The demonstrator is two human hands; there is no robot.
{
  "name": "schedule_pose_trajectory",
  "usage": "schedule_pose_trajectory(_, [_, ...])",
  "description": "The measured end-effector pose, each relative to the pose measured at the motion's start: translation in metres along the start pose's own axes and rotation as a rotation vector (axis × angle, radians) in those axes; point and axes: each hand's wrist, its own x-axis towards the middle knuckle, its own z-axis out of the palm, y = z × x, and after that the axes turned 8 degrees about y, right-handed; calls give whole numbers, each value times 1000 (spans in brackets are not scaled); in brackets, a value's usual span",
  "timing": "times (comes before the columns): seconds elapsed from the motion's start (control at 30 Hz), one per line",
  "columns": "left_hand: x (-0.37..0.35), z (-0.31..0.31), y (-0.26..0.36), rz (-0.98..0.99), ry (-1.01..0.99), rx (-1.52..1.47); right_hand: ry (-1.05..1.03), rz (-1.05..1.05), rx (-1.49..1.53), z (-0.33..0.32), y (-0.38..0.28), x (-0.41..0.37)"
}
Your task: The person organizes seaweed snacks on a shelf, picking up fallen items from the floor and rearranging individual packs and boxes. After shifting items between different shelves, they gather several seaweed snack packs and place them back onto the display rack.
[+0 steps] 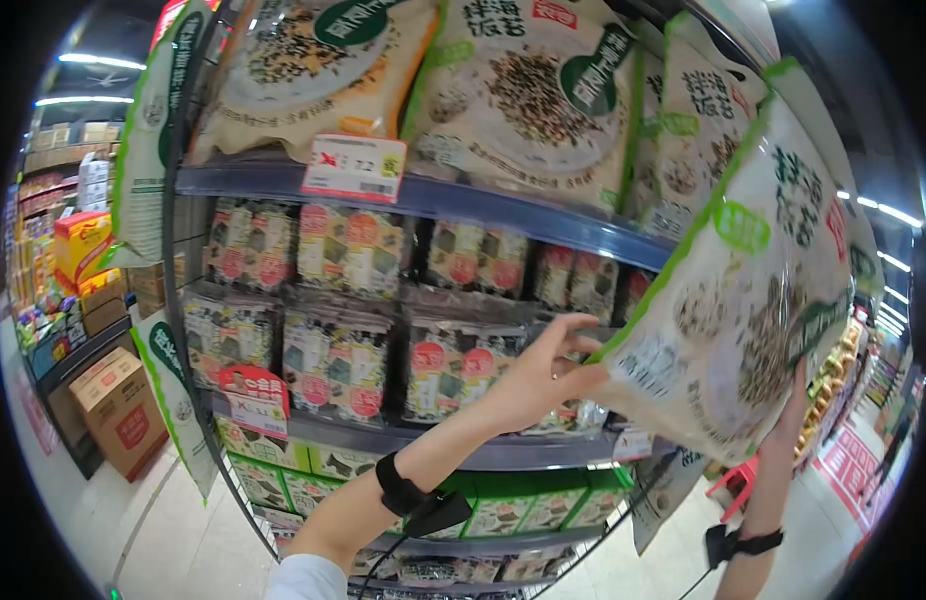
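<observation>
A large white bag with green edges and a picture of seaweed rice topping (718,270) leans at the right end of the shelf rack. My left hand (555,368) is at its lower left edge, fingers curled and thumb against the bag. My right hand (786,425) holds the lower right side, its fingers mostly hidden by the bag. Each wrist wears a black strap with a small device and a cable. Beside my left hand, clear packs of seaweed snacks (463,365) stand on the middle shelf.
Big seaweed topping bags (528,100) fill the top shelf, above a price tag (355,168). Green boxes (508,503) line a lower shelf. Long bags hang on the rack's left side. A cardboard box (120,412) stands at left; a red stool (735,487) is behind the bag.
</observation>
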Motion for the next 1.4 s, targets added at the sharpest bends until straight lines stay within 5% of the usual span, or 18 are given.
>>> schedule_pose_trajectory(0.13, [-20, -33, 32, 107, 249, -50, -338, 168, -166, 77, -20, 64])
schedule_pose_trajectory(0.23, [-32, -48, 53, 446, 403, 364, -411, 12, -129, 156, -13, 76])
schedule_pose_trajectory(0.3, [-37, -56, 64, 749, 439, 1032, -438, 52, -153, 194, -1, 101])
schedule_pose_trajectory(0.4, [-34, -64, 77, 725, 376, 1325, -467, 101, -138, 253, 31, 144])
schedule_pose_trajectory(0.57, [-10, -96, 112, 750, 451, 1647, -432, -144, -276, 338, 45, 136])
schedule_pose_trajectory(0.73, [20, -127, 103, 641, 527, 1695, -88, -627, -731, 356, 59, 111])
schedule_pose_trajectory(0.77, [26, -130, 95, 669, 572, 1699, -65, -811, -761, 350, 66, 115])
schedule_pose_trajectory(0.83, [33, -134, 89, 723, 608, 1725, 102, -1528, -725, 338, 77, 103])
schedule_pose_trajectory(0.9, [41, -135, 88, 781, 686, 1753, -68, -1792, -858, 328, 66, 76])
schedule_pose_trajectory(1.0, [55, -138, 91, 789, 745, 1748, -265, -1708, -1085, 322, 64, 70])
schedule_pose_trajectory(1.03, [60, -140, 91, 773, 783, 1711, -410, -1480, -964, 326, 62, 73])
schedule_pose_trajectory(1.13, [70, -143, 91, 749, 850, 1727, -304, -1640, -1216, 344, 75, 100])
schedule_pose_trajectory(1.4, [59, -138, 89, 750, 837, 1700, -354, -1687, -1227, 350, 86, 80])
